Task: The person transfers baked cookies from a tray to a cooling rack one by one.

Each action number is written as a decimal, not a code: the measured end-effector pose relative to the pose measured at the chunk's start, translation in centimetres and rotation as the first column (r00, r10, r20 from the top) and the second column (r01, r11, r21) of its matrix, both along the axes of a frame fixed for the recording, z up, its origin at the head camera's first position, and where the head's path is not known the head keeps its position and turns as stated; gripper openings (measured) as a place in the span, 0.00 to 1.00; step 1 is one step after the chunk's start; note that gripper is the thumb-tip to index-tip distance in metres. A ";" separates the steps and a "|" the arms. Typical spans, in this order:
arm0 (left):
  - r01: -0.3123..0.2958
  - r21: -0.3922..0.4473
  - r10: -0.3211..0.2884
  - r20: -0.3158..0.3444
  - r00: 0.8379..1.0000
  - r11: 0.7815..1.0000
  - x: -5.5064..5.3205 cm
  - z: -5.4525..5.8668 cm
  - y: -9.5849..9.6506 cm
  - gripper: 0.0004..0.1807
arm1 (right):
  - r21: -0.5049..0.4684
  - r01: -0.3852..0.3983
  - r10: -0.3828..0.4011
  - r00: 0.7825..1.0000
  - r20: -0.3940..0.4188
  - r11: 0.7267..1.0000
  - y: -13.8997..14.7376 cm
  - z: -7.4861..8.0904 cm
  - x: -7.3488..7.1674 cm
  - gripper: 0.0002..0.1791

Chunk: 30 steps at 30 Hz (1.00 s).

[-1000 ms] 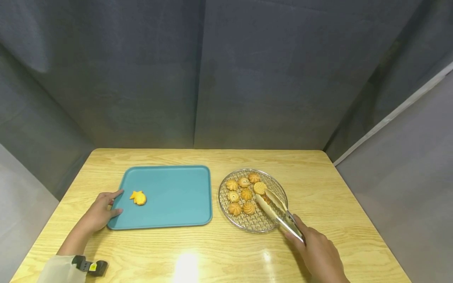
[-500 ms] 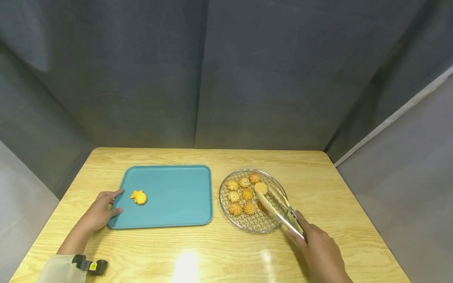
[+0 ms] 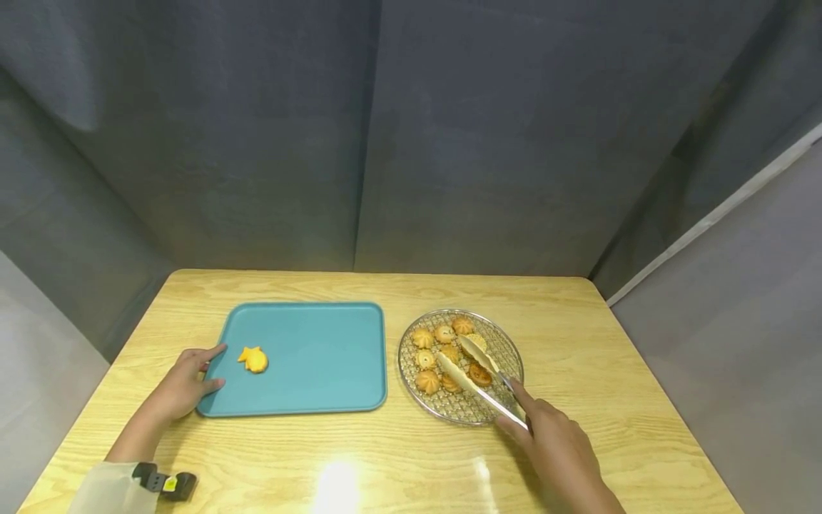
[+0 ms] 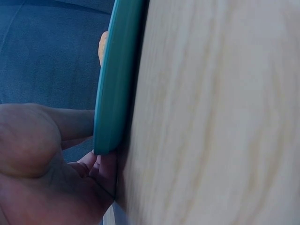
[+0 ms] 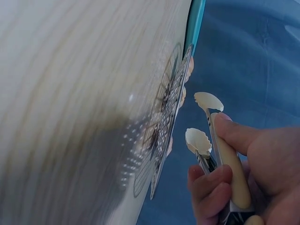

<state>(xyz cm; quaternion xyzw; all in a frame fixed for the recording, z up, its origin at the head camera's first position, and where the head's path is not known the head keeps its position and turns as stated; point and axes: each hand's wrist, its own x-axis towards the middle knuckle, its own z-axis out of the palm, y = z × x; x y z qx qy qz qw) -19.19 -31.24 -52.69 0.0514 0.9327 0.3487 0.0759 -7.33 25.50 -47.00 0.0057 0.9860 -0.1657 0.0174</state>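
My left hand [image 3: 183, 385] grips the left edge of a blue-green tray [image 3: 315, 364], thumb over the rim and other fingers at its outer side in the left wrist view. A fish-shaped cookie [image 3: 255, 360] lies on the tray. In my right hand [image 3: 552, 439] are metal tongs [image 5: 229, 159] with cream tips and handles. Their tips are spread above a round wire rack [image 3: 465, 412] bearing several cookies [image 3: 428, 382], with nothing held between them. The tongs partly cover a round patterned cookie [image 3: 477, 340] and swirled ones. A darker brown cookie [image 3: 479, 374] shows beside them.
Tray and rack stand side by side on a light wooden table [image 3: 270, 457], a narrow gap between them. Grey curtains [image 3: 488, 143] enclose the back and sides. A black strap [image 3: 163, 482] sits on the left wrist.
My right hand and the tongs have moved left, from the round patterned cookie to above the swirled cookies mid-rack. The darker brown cookie is uncovered. My left hand has stayed put.
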 end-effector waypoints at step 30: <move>-0.012 -0.006 0.012 0.005 1.000 1.000 -0.4 -0.3 -0.2 0.36 | 0.026 -0.181 0.183 0.975 -0.125 0.983 -7.5 -0.6 -3.9 0.43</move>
